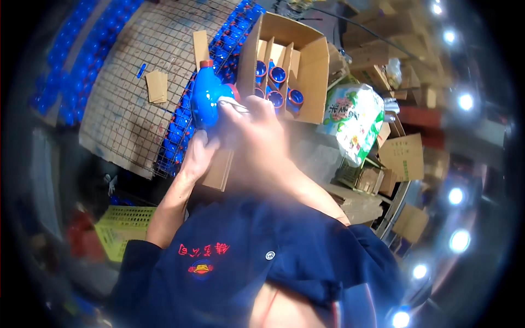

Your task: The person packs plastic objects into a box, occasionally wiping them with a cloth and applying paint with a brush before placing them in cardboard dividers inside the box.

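A glossy blue bottle (205, 101) with a red-brown mouth stands out in front of me, its neck pointing away. My left hand (200, 150) grips it at its lower end. Just right of it, a second rounded blue piece with a red rim (233, 92) shows in part; whether it belongs to the bottle I cannot tell. My right hand (260, 126), smeared by motion, is closed with its fingertips against the blue surface. Between its fingers a whitish cloth-like thing (229, 103) shows. Part of the bottle's base is hidden behind the hands.
An open cardboard box (313, 65) with dividers holds several blue pieces with red rims. Left lies a wire mesh rack (123, 104) with flat cardboard pieces (157, 87) on it. Rows of blue items (227, 41) run alongside. A printed bag (355, 120) and a yellow crate (123, 229) stand near.
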The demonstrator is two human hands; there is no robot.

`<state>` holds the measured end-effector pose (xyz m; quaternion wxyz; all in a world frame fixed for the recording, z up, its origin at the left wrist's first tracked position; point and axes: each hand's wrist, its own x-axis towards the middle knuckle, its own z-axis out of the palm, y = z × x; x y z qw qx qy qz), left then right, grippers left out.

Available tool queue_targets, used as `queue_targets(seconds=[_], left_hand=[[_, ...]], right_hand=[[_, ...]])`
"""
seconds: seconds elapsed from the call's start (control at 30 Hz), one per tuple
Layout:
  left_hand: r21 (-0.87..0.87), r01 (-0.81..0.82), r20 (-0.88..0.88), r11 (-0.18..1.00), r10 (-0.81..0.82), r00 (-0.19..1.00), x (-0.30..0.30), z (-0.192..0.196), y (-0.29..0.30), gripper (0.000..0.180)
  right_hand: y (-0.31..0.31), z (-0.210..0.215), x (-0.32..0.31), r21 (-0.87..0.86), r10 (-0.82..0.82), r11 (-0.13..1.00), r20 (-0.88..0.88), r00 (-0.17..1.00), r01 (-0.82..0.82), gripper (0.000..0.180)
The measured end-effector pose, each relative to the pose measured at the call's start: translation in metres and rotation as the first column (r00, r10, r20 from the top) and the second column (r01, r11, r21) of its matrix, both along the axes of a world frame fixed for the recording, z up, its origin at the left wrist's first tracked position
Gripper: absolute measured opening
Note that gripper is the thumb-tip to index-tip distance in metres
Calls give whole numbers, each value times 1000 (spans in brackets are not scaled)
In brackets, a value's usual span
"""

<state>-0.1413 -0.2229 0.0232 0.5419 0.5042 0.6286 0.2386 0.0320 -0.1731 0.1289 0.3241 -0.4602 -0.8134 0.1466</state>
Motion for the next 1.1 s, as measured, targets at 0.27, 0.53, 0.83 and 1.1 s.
queue_targets(seconds=[0.27,0.53,0.83,1.1], left_hand=[[-101,213,152,972,-196,969,-8,50,40,27],[41,199,121,979,-202,972,-7,41,49,32],[366,336,-682,868,4,732,-51,40,68,38],[412,345,-689,843,41,723,-47,16,59,40]], right_hand=[[18,-10,16,195,50,978,151,987,-79,47],[37,-11,15,182,-98,980,107,989,77,56],[5,-54,103,-654,-570,712,-324,755,256,52],[-13,-41,92,-460,-356,869,-319,878,185,52]])
